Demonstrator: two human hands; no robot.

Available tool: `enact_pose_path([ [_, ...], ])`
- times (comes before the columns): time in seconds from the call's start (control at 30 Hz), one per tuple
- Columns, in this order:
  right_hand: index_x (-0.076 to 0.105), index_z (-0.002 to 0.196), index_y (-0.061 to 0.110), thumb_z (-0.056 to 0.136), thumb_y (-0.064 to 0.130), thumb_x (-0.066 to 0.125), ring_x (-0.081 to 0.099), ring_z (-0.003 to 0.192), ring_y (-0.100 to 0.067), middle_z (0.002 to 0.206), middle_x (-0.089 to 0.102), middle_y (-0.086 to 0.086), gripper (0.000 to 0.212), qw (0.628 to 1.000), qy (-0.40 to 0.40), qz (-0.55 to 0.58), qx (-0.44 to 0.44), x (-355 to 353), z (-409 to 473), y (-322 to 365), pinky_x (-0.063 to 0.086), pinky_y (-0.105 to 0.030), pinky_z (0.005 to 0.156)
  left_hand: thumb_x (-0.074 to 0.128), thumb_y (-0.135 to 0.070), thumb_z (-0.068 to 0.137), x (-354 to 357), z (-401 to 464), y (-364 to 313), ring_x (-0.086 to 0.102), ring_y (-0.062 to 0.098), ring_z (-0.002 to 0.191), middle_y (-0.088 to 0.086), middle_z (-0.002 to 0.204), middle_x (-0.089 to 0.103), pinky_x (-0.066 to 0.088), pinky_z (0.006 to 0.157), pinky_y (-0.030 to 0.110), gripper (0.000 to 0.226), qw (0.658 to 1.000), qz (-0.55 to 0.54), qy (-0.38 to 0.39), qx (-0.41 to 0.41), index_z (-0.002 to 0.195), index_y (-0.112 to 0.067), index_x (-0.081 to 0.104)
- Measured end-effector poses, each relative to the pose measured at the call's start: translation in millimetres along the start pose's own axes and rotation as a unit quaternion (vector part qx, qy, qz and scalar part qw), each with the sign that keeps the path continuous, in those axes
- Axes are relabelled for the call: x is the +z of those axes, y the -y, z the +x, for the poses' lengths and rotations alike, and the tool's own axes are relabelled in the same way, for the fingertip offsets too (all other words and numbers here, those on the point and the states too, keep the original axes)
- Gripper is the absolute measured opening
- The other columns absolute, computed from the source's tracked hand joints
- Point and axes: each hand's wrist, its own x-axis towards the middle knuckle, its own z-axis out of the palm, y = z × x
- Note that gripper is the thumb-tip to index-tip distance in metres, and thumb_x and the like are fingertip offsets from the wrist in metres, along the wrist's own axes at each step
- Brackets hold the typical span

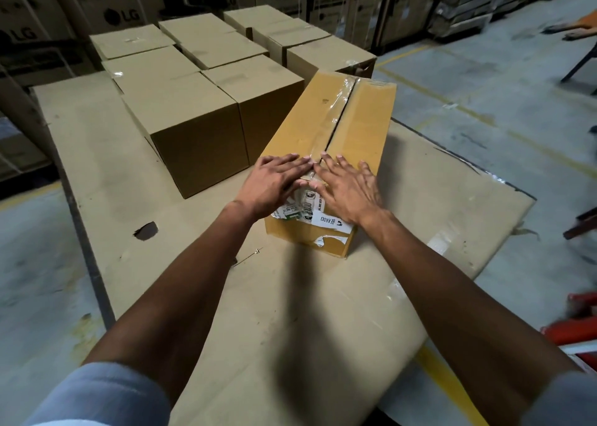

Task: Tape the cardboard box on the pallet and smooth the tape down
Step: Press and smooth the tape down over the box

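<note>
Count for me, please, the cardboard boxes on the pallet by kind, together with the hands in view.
Plain brown boxes: 9
Long yellowish box with a taped seam: 1
Hands, left hand and right hand, flat on the long box: 2
Total: 12

Both hands flat on long cardboard box [336, 154], left hand [274, 183], right hand [347, 189], fingertips meeting at clear tape [326, 125] over centre seam. Box sits on cardboard sheet [193, 296].

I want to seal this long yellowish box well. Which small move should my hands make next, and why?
Probably slide both flat hands, left hand and right hand, forward along the clear tape on the long yellowish cardboard box: they press only the near end, and the tape farther along looks wrinkled.
</note>
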Motion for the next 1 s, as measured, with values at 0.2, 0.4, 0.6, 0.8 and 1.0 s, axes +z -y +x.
enact_pose_path([
  [0.2,0.012,0.168,0.033,0.099,0.074,0.041,0.016,0.163,-0.025,0.177,0.008,0.006,0.085,0.999,0.01,-0.036,-0.007,2.8,-1.4,-1.7,0.018,-0.063,0.128,0.043,-0.055,0.111,4.6,0.0,1.1,0.041,0.019,0.155,-0.006,0.165,0.048,0.035,0.113,0.047,0.056,1.0,-0.012,-0.02,0.003,0.161,-0.029,0.046],
  [0.4,0.009,0.168,0.034,0.092,0.076,0.054,0.014,0.164,-0.025,0.177,0.009,0.007,0.098,0.999,0.016,-0.042,-0.004,5.0,-1.9,-2.0,0.016,-0.062,0.129,0.074,-0.049,0.096,9.0,-7.5,3.5,0.036,0.021,0.158,-0.005,0.171,0.04,0.033,0.118,0.049,0.079,1.0,0.001,-0.011,0.018,0.164,-0.028,0.039],
  [0.6,0.022,0.165,0.039,0.102,0.076,0.018,0.02,0.162,-0.021,0.174,0.022,0.011,0.074,1.0,-0.017,0.006,0.016,5.3,-1.3,1.1,0.013,-0.062,0.129,0.04,-0.053,0.113,11.2,-5.4,-0.2,0.04,0.021,0.156,-0.005,0.166,0.047,0.033,0.115,0.045,0.055,0.999,0.012,-0.041,0.006,0.162,-0.029,0.045],
  [0.8,0.014,0.167,0.037,0.094,0.078,0.047,0.018,0.163,-0.023,0.176,0.017,0.009,0.09,0.999,-0.004,-0.043,0.012,8.0,-2.4,1.1,0.016,-0.061,0.129,0.058,-0.054,0.107,16.4,-6.7,1.3,0.042,0.024,0.155,-0.003,0.167,0.047,0.036,0.113,0.048,0.064,0.998,0.015,-0.061,0.023,0.162,-0.024,0.045],
  [1.0,0.023,0.166,0.038,0.096,0.082,0.031,0.024,0.161,-0.023,0.174,0.024,0.01,0.082,0.999,-0.021,-0.019,0.015,4.5,-2.2,1.6,0.017,-0.061,0.129,0.053,-0.06,0.106,10.8,-10.2,0.8,0.038,0.023,0.157,-0.003,0.17,0.042,0.034,0.116,0.048,0.07,0.998,0.023,-0.045,0.029,0.165,-0.025,0.038],
])
